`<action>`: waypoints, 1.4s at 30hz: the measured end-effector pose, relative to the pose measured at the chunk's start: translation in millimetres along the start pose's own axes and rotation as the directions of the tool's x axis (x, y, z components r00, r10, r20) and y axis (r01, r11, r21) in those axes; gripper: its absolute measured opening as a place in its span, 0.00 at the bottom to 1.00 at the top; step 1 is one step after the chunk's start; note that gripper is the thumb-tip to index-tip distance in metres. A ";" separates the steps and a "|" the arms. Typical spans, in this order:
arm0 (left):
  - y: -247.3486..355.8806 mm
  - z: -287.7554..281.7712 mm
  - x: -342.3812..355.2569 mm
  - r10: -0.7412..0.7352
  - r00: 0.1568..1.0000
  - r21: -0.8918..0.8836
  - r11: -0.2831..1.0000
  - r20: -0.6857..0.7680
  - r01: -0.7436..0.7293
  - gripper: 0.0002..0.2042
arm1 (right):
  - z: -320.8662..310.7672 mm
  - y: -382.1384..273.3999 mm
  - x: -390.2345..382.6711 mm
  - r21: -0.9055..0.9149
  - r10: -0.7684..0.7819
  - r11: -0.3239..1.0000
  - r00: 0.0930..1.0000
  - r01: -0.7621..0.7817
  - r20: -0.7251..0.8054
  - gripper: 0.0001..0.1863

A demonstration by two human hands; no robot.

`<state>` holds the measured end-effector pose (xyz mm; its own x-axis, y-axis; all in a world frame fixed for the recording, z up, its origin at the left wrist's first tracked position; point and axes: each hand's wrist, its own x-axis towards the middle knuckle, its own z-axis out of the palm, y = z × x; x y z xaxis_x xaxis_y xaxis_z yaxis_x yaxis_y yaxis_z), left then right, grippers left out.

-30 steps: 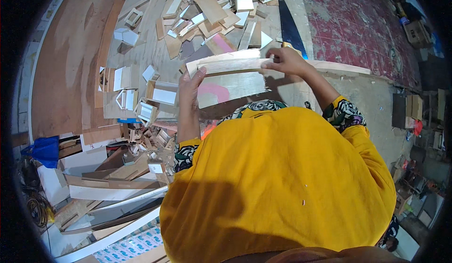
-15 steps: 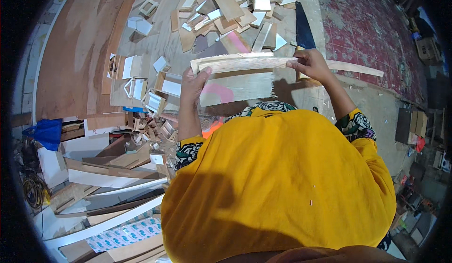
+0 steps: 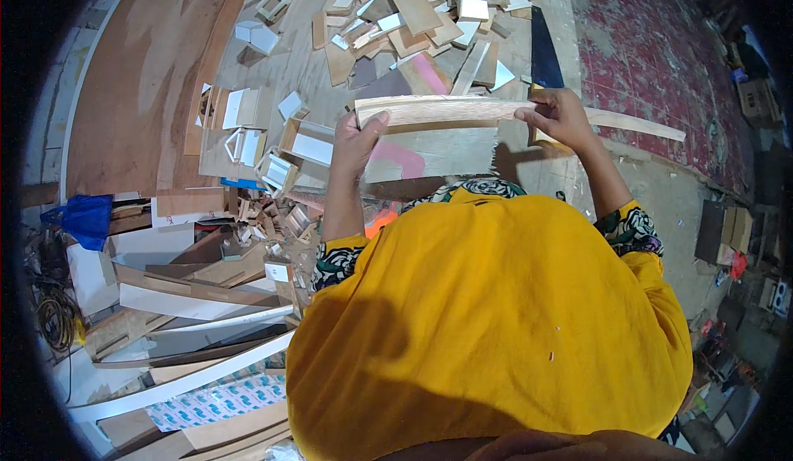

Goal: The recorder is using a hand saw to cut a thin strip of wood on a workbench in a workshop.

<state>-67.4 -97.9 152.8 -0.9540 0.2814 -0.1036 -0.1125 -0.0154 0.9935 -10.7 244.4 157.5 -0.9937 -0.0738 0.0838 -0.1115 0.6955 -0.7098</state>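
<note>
Left hand [image 3: 357, 142] pinches strip [image 3: 446, 113] at left end; right hand [image 3: 567, 121] pinches it farther along. Best: even grip, no bending.

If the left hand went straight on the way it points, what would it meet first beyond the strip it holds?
Beyond the wooden strip, the left hand would probably meet the flat grey piece first, though it might pass above; height is unclear.
</note>
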 end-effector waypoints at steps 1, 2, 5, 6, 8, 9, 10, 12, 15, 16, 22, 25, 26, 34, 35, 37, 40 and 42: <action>0.3 0.9 -0.2 0.009 1.000 -0.016 1.000 -0.010 -0.009 0.13 | 0.4 -0.6 -0.4 0.000 0.002 1.000 1.000 -0.002 -0.001 0.24; -1.8 0.5 0.5 0.009 1.000 -0.017 1.000 -0.008 -0.009 0.13 | 1.1 -2.0 -0.3 0.033 0.007 0.999 1.000 -0.007 0.005 0.22; -14.7 -5.2 3.7 0.006 1.000 -0.048 0.999 -0.018 -0.007 0.14 | 3.5 -5.3 1.7 0.041 0.019 0.999 0.999 -0.020 0.038 0.21; -18.5 -5.3 5.3 -0.008 1.000 -0.055 0.998 -0.013 0.007 0.14 | 3.2 -5.3 0.9 0.015 0.032 0.999 0.998 -0.033 0.060 0.21; -28.2 -6.4 8.0 -0.025 1.000 -0.064 0.998 -0.002 0.024 0.15 | 9.3 2.9 6.8 -0.081 0.028 0.997 0.995 -0.021 0.091 0.23; -34.2 -5.6 10.2 -0.091 0.996 -0.129 0.988 -0.015 0.088 0.16 | 12.5 9.5 10.5 -0.173 0.027 0.985 0.992 -0.006 0.122 0.25; -40.8 -5.8 11.8 -0.157 0.987 -0.192 0.970 -0.025 0.149 0.17 | 16.9 15.2 17.3 -0.280 0.098 0.959 0.978 -0.042 0.187 0.26; -62.5 -10.0 12.7 -0.188 0.982 -0.210 0.961 -0.020 0.180 0.19 | 28.2 24.6 26.8 -0.291 0.075 0.957 0.977 -0.014 0.201 0.27; -109.2 -19.5 10.7 -0.243 0.970 -0.262 0.938 -0.030 0.227 0.21 | 45.3 44.4 42.2 -0.320 0.057 0.947 0.963 0.031 0.263 0.28; -120.5 -20.1 8.2 -0.267 0.963 -0.294 0.924 -0.042 0.244 0.23 | 48.4 47.5 47.0 -0.333 0.062 0.942 0.956 0.039 0.288 0.28; -161.4 -21.2 -3.5 -0.320 0.946 -0.364 0.877 0.045 0.313 0.29 | 69.8 77.7 69.0 -0.339 0.063 0.938 0.932 0.067 0.356 0.28; -177.1 -28.0 -3.8 -0.330 0.944 -0.327 0.892 0.002 0.312 0.30 | 81.7 84.6 75.5 -0.354 0.022 0.928 0.933 0.115 0.360 0.27; -182.4 -30.4 -4.3 -0.324 0.945 -0.303 0.907 -0.052 0.294 0.30 | 84.7 86.0 77.1 -0.375 0.007 0.916 0.931 0.140 0.365 0.26; -157.2 -18.5 -9.9 -0.337 0.941 -0.350 0.886 -0.033 0.305 0.30 | 102.7 83.5 76.2 -0.308 -0.119 0.928 0.950 0.210 0.288 0.20; -159.6 -18.9 -8.6 -0.331 0.942 -0.332 0.896 -0.055 0.295 0.29 | 105.0 87.1 76.9 -0.293 -0.149 0.928 0.950 0.230 0.275 0.19; -167.4 -24.4 -8.0 -0.345 0.938 -0.336 0.888 -0.038 0.313 0.29 | 103.7 75.3 78.0 -0.300 -0.119 0.930 0.945 0.214 0.306 0.19; -175.2 -25.5 -6.9 -0.350 0.936 -0.342 0.883 -0.022 0.322 0.29 | 99.4 58.4 73.4 -0.298 -0.081 0.934 0.929 0.197 0.360 0.19; -177.8 -24.8 -6.0 -0.342 0.939 -0.346 0.885 -0.026 0.313 0.29 | 101.5 57.6 70.4 -0.253 -0.187 0.926 0.923 0.280 0.336 0.20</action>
<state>-48.6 -120.6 -24.4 -0.8648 0.2450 -0.4382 -0.4938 -0.2577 0.8305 -87.7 206.8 51.5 -0.8986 -0.4381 -0.0246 -0.3796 0.8043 -0.4571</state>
